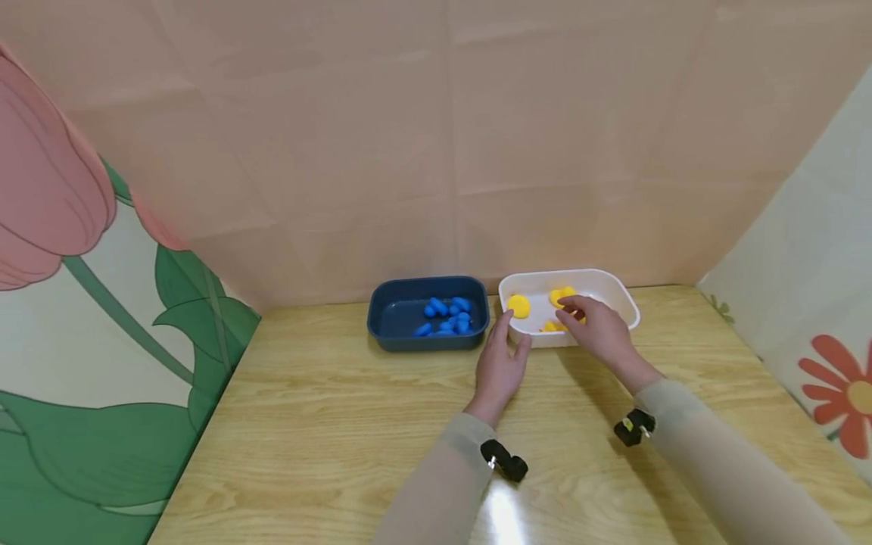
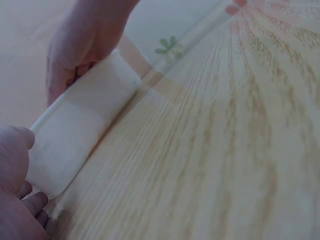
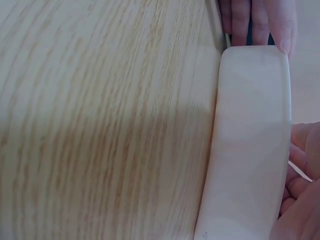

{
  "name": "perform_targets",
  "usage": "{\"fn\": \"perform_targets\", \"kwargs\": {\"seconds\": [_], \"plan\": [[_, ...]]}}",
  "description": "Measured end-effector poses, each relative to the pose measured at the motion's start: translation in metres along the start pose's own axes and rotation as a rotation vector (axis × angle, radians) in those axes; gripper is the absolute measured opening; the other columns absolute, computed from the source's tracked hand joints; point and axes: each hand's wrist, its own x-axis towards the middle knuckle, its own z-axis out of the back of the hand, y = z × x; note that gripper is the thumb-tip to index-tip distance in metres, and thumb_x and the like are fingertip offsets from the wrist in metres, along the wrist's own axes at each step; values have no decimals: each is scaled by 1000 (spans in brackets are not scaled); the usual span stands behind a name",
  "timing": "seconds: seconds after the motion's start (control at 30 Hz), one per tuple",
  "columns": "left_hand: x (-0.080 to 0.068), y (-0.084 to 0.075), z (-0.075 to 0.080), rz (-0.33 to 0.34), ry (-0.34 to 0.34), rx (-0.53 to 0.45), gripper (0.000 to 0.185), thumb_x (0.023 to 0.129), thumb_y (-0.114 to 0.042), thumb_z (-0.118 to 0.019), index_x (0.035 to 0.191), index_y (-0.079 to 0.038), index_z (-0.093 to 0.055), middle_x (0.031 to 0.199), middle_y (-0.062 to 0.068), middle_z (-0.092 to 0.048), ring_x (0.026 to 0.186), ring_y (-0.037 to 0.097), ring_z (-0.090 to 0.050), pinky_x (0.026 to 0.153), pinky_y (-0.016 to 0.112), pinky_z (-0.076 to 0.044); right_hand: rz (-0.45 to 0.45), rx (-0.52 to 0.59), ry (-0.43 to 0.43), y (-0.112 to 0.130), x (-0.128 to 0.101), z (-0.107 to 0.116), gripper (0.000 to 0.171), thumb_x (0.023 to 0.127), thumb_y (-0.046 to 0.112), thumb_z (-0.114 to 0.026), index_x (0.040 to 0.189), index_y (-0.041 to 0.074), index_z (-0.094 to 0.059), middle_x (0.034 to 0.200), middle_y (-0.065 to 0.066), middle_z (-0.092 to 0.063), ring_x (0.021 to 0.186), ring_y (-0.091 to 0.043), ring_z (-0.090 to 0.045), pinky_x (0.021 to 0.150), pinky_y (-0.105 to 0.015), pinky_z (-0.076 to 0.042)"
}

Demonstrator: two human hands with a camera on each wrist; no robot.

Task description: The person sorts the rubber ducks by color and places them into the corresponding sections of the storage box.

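A white tray (image 1: 623, 303) stands at the back of the wooden table with a few yellow pieces (image 1: 518, 306) in it. My left hand (image 1: 514, 333) lies against the tray's near left corner, thumb by the rim and fingers (image 3: 257, 20) straight along the wall (image 2: 85, 125). My right hand (image 1: 571, 309) reaches over the front rim into the tray, fingers curled down among the yellow pieces. Those fingers (image 3: 302, 170) hide whether they pinch one. To the left stands a dark blue tray (image 1: 381, 318) with several blue pieces (image 1: 450, 316).
The two trays stand side by side against the pink back wall (image 1: 436, 151). Flower-printed panels close the left (image 1: 102, 341) and right (image 1: 817, 341) sides. Bare wood (image 1: 327, 424) stretches from the trays to the table's near edge.
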Motion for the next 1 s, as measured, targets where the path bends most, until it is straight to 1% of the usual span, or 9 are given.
{"fn": "perform_targets", "kwargs": {"seconds": [0.13,0.23,0.4,0.5,0.63,0.73,0.83,0.93,1.0], "plan": [[-1,1,1,5,-4,-2,59,115,-36,-63,169,-24,-45,171,-2,-47,156,18,-45,127,42,-39,20,-1,-8,0,-1,-2,41,113,27,-68,141,-3,-70,122,-22,-76,105,-39,-70,82,-52,-54],[-1,1,1,5,-5,0,59,115,-35,-63,169,-24,-45,171,-2,-47,157,18,-44,127,42,-39,40,6,-18,-1,-1,-3,41,112,26,-68,140,-3,-71,121,-22,-76,104,-40,-70,82,-54,-55],[-1,3,3,4,1,2,60,115,-35,-63,170,-23,-43,172,-1,-46,157,18,-44,127,43,-39,60,22,-40,-1,-2,-5,40,112,24,-68,140,-5,-70,121,-25,-75,106,-43,-70,88,-61,-55],[-2,3,5,6,4,12,63,115,-37,-62,172,-24,-39,175,3,-41,160,21,-40,128,45,-38,79,20,-61,-2,-4,-6,41,111,23,-69,140,-6,-69,126,-29,-73,111,-46,-69,94,-66,-54],[-5,-2,6,-10,24,44,69,114,-42,-62,175,-26,-34,180,12,-31,163,28,-34,127,52,-38,107,-21,-123,-1,-9,-4,40,108,20,-75,140,-4,-70,132,-30,-71,118,-51,-66,97,-71,-52],[-10,-8,7,-33,44,85,73,114,-45,-62,177,-28,-29,182,14,-24,164,32,-32,126,56,-40,144,-68,-177,2,-16,-1,41,104,17,-79,139,-2,-71,134,-30,-71,121,-53,-64,98,-72,-50],[-15,-14,9,-51,51,148,74,114,-47,-61,177,-31,-26,183,13,-19,165,33,-29,124,58,-41,207,-104,-221,6,-23,2,41,101,16,-82,137,-2,-72,135,-31,-70,123,-55,-63,102,-72,-48],[-21,-21,17,-74,59,223,76,114,-47,-61,178,-33,-22,184,11,-15,166,33,-26,124,60,-40,268,-119,-262,12,-34,6,42,99,14,-85,135,-2,-73,133,-30,-71,123,-54,-64,106,-70,-46],[-26,-26,26,-101,67,271,78,114,-48,-61,178,-34,-20,185,11,-14,167,32,-23,125,60,-39,299,-128,-283,18,-42,9,42,97,12,-86,134,-2,-73,131,-29,-73,121,-54,-65,106,-71,-46]]}}
